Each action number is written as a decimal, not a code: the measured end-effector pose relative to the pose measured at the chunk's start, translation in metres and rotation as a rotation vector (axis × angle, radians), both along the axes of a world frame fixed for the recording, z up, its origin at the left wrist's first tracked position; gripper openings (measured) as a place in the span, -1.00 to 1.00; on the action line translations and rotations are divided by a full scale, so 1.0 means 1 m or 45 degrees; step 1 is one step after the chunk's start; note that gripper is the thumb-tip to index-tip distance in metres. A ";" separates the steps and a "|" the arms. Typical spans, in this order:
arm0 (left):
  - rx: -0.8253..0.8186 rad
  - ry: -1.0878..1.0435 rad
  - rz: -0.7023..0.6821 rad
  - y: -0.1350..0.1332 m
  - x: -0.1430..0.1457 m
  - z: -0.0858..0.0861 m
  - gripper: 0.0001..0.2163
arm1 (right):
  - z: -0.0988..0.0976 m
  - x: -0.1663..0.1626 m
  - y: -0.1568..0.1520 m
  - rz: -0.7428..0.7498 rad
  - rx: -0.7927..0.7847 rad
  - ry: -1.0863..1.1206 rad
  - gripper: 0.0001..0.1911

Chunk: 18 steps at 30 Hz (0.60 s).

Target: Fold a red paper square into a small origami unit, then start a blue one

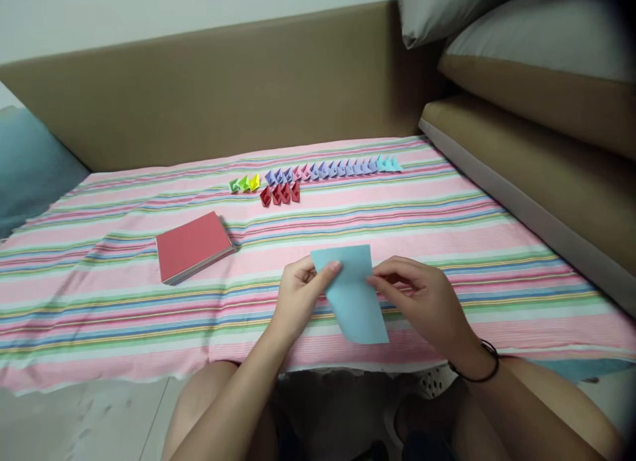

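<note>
A light blue sheet of paper (355, 295) is held up over the near part of the striped cloth, its lower end curving slightly. My left hand (301, 292) grips its left side, thumb lying on the front face and fingers behind. At the right edge, my right hand (417, 289) pinches the sheet between thumb and index finger. To the left on the cloth lies a stack of paper (193, 246) with a red top sheet. Farther back stand small folded paper boats: a long row of purple and pink ones (332, 169), with light blue boats (388, 163) at its right end.
Green and yellow boats (244, 183) sit left of the long row, and several red boats (281, 194) in front of it. The striped cloth (124, 315) covers the seat. A brown backrest (223, 97) rises behind; cushions (536, 150) are piled at right, and a blue cushion (34, 163) is at left.
</note>
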<state>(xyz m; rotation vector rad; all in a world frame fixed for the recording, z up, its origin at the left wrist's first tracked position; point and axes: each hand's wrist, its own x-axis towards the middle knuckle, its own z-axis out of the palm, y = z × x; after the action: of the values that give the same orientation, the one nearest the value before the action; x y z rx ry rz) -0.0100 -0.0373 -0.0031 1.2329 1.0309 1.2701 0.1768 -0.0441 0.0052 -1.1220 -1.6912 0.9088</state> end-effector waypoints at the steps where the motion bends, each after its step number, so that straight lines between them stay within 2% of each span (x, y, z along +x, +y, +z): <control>1: 0.053 -0.012 0.019 -0.003 -0.001 0.002 -0.76 | 0.002 -0.001 -0.001 -0.008 0.067 -0.002 -0.90; 6: 0.222 -0.021 0.022 -0.011 -0.009 0.010 -0.68 | 0.008 -0.006 -0.004 -0.031 0.335 -0.009 -0.92; 14: 0.386 -0.060 -0.005 -0.013 -0.012 0.019 -0.70 | 0.013 -0.014 -0.006 -0.062 0.589 -0.039 -0.90; 18: 0.592 -0.021 -0.068 -0.015 -0.007 0.027 -0.74 | 0.011 -0.012 -0.007 -0.090 0.829 -0.165 -0.87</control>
<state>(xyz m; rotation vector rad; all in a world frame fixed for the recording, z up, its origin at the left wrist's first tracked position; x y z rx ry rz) -0.0171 -0.0526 0.0236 1.5830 0.7026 1.5266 0.1644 -0.0514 0.0163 -0.7935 -1.8451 0.2007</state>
